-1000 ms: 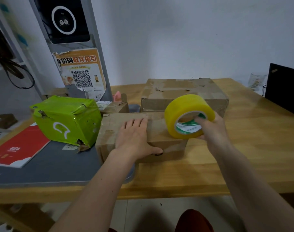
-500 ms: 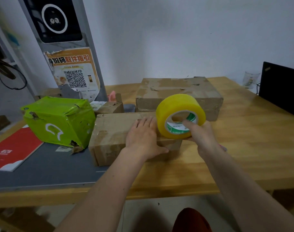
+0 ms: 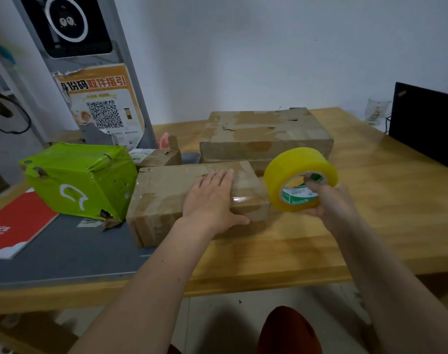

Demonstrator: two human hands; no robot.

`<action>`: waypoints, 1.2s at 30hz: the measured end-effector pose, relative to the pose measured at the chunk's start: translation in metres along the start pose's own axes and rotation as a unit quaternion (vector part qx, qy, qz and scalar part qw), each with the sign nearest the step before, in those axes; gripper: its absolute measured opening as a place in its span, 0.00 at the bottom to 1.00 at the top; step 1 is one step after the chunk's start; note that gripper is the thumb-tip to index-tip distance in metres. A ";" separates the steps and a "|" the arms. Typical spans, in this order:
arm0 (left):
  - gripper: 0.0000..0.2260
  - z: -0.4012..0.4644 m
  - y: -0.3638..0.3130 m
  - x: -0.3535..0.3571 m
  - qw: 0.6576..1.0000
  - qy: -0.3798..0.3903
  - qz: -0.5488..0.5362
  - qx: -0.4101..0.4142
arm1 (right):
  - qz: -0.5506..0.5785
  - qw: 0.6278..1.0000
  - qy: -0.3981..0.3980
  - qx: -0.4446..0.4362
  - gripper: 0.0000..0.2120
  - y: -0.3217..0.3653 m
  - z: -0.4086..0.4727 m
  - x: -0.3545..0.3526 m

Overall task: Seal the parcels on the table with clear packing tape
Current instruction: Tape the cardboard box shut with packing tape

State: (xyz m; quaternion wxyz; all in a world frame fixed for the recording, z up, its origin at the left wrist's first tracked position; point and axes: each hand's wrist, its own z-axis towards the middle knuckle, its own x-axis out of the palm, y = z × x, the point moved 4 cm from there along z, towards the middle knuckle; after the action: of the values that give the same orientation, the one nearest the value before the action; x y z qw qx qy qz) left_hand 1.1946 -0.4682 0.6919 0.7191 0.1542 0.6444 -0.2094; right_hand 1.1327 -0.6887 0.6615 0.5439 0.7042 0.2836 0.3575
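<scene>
Brown parcel (image 3: pixel 192 198) near the counter's (image 3: pixel 371 226) front edge, clear strip already shining across its right end. Best to keep the strip taut, pull straight, press flat before cutting. Left hand (image 3: pixel 210 200): fingers straight, flat on the lid. Right hand (image 3: pixel 332 208): fingers curled through the tape roll (image 3: pixel 298 177), gripping it just off the parcel's right end.

red booklet (image 3: pixel 16 226) cut by left edge | black laptop (image 3: pixel 427 123) cropped right (glass (image 3: pixel 376 111) blurred)
</scene>
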 end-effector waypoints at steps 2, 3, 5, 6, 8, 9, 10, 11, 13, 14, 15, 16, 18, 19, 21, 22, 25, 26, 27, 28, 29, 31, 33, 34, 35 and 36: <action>0.51 0.000 -0.001 0.000 1.000 0.004 0.006 0.002 | -0.013 1.000 0.002 0.006 0.02 -0.005 0.004 -0.005; 0.51 -0.001 -0.001 0.000 1.000 0.008 0.009 0.001 | -0.014 1.000 -0.001 0.018 0.04 -0.010 0.005 -0.007; 0.51 0.000 -0.002 0.001 1.000 0.015 0.011 0.000 | 0.000 0.999 -0.008 0.051 0.10 -0.023 0.006 -0.010; 0.51 0.000 -0.002 0.001 1.000 0.017 0.012 0.000 | 0.008 0.998 -0.006 0.065 0.13 -0.029 0.006 -0.009; 0.51 0.000 -0.002 0.001 1.000 0.023 0.020 0.001 | 0.018 0.996 0.003 0.082 0.18 -0.036 0.007 -0.009; 0.50 0.000 -0.002 0.001 0.999 0.026 0.026 0.002 | 0.019 0.996 0.001 0.085 0.21 -0.038 0.008 -0.010; 0.50 0.000 -0.002 0.000 0.999 0.029 0.030 0.003 | 0.017 0.996 -0.002 0.087 0.22 -0.039 0.009 -0.010; 0.50 -0.001 -0.002 0.000 0.999 0.032 0.033 0.002 | 0.014 0.996 -0.004 0.087 0.22 -0.038 0.010 -0.011; 0.50 -0.001 -0.002 -0.001 0.999 0.038 0.035 -0.005 | 0.002 0.996 0.001 0.086 0.22 -0.037 0.010 -0.012; 0.50 -0.001 -0.002 0.000 0.998 0.040 0.038 -0.008 | -0.005 0.996 0.007 0.085 0.21 -0.036 0.009 -0.013; 0.50 0.000 -0.002 0.000 0.998 0.040 0.044 -0.014 | -0.011 0.996 0.012 0.083 0.20 -0.036 0.008 -0.014; 0.49 0.000 -0.002 0.000 0.998 0.040 0.049 -0.020 | -0.013 0.996 0.017 0.081 0.20 -0.036 0.007 -0.014; 0.49 -0.001 -0.003 0.001 0.997 0.042 0.053 -0.032 | -0.004 0.996 0.019 0.085 0.19 -0.039 0.007 -0.016; 0.49 -0.001 -0.004 0.001 0.997 0.043 0.053 -0.034 | 0.006 0.996 0.015 0.092 0.19 -0.042 0.007 -0.016; 0.49 -0.001 -0.004 0.001 0.997 0.044 0.053 -0.031 | 0.022 0.994 0.005 0.105 0.18 -0.046 0.006 -0.014; 0.49 -0.001 -0.002 0.000 0.997 0.045 0.051 -0.029 | 0.029 0.993 0.002 0.112 0.18 -0.048 0.004 -0.012; 0.49 -0.002 0.004 -0.002 0.998 0.043 0.029 -0.025 | 0.074 0.987 -0.012 0.145 0.19 -0.053 -0.001 -0.008; 0.48 -0.003 0.006 -0.003 0.999 0.042 0.018 -0.025 | 0.102 0.982 -0.007 0.158 0.21 -0.054 -0.003 -0.005; 0.48 -0.004 0.008 -0.005 0.999 0.042 0.006 -0.026 | 0.129 0.977 0.006 0.169 0.22 -0.054 -0.007 0.000; 0.48 -0.006 0.009 -0.006 0.999 0.041 -0.006 -0.027 | 0.153 0.972 0.026 0.179 0.22 -0.054 -0.012 0.006; 0.47 -0.007 0.010 -0.008 0.999 0.038 -0.018 -0.027 | 0.174 0.966 0.050 0.185 0.21 -0.053 -0.017 0.015; 0.47 -0.009 0.012 -0.011 0.998 0.038 -0.036 -0.027 | 0.228 0.953 0.083 0.181 0.23 -0.055 -0.024 0.032; 0.47 -0.011 0.015 -0.015 0.998 0.034 -0.046 -0.023 | 0.293 0.935 0.111 0.167 0.28 -0.054 -0.029 0.047; 0.46 -0.012 0.017 -0.018 0.998 0.031 -0.053 -0.021 | 0.310 0.929 0.129 0.156 0.29 -0.048 -0.032 0.054; 0.45 -0.013 0.018 -0.021 0.997 0.028 -0.064 -0.020 | 0.314 0.928 0.144 0.143 0.27 -0.041 -0.033 0.059; 0.44 -0.013 0.019 -0.024 0.996 0.022 -0.081 -0.019 | 0.310 0.930 0.155 0.126 0.23 -0.032 -0.033 0.065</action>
State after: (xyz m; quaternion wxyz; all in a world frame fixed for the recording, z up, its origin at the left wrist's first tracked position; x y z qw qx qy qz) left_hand 1.1910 -0.4427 0.7136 0.6881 0.0929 0.6744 -0.2512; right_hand 1.1437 -0.6109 0.6486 0.2622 0.7557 0.1746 0.5742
